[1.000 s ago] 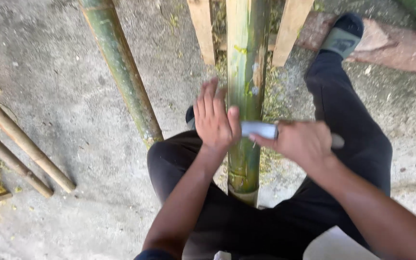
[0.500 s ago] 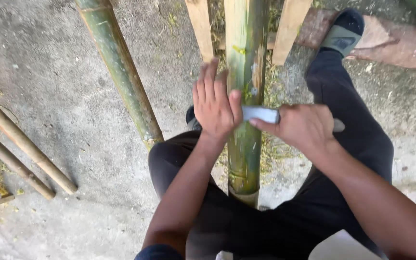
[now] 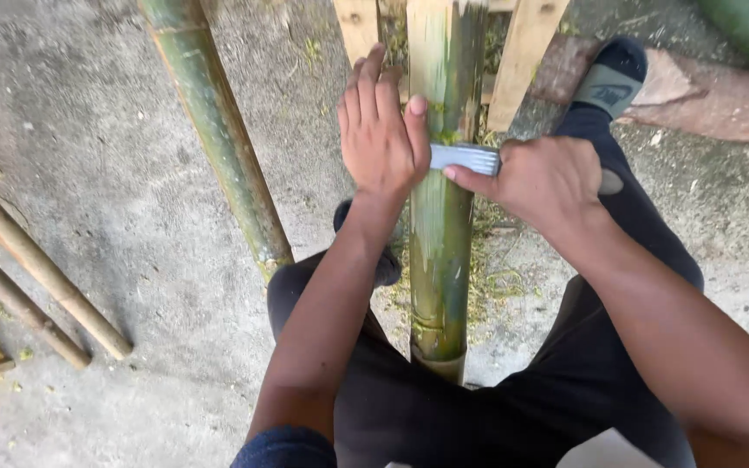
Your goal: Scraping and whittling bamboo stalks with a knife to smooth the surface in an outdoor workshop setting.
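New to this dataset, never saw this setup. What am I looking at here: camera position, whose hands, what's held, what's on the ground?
There is no machine: a person works with two bare hands, and the one picture comes from a camera worn on their head, looking down past their arms and dark-trousered legs.

A thick green bamboo pole runs between their legs, its far end among pale wooden slats. The right hand grips the handle of a flat metal blade laid across the pole. The left hand rests open by the blade's far end, fingers stretched along the pole.

On the concrete floor lie a second green pole to the left, brownish poles at the far left, and green shavings beside the worked pole. One sandalled foot shows at upper right.
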